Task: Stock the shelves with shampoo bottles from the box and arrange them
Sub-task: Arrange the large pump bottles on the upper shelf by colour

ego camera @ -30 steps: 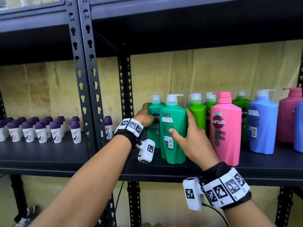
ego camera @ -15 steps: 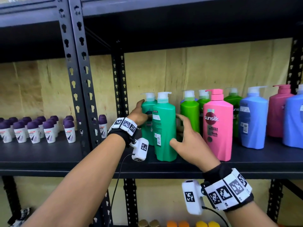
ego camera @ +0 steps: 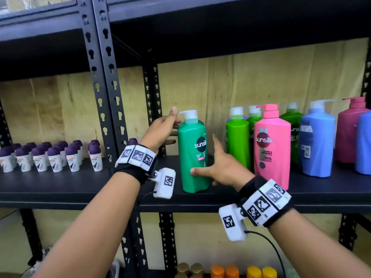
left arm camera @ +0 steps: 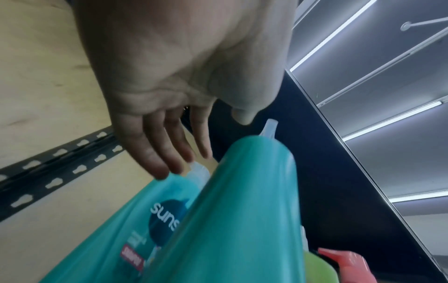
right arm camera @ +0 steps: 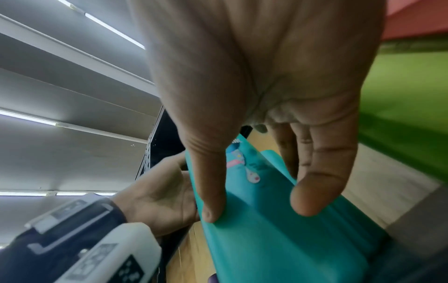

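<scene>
Up front on the dark shelf (ego camera: 60, 187), near its front edge and just right of the perforated upright, stands a teal-green shampoo bottle (ego camera: 193, 155). It is upright, with a pale pump top and a dark round "sunsilk" badge facing forward. In the left wrist view a second teal bottle (left arm camera: 155, 216) of the same make shows close behind it, its badge partly hidden.

The right hand (ego camera: 222, 169) grasps the front bottle low on its right side: the thumb lies across the lower front face and the fingers (right arm camera: 315, 193) reach round the far side, tips pressed on the plastic. The left hand (ego camera: 162, 127) is released, fingers straight and spread beside the bottle's shoulder, thumb raised near the pump; whether the fingertips touch the rear bottle cannot be told.

Further right along the shelf, a gap apart, stand bright green bottles (ego camera: 237, 137), a pink sunsilk bottle (ego camera: 272, 149) nearest the front edge, a blue bottle (ego camera: 317, 143) and a magenta one at the right end. Small purple-capped roll-ons (ego camera: 54, 159) stand in rows on the left bay.
</scene>
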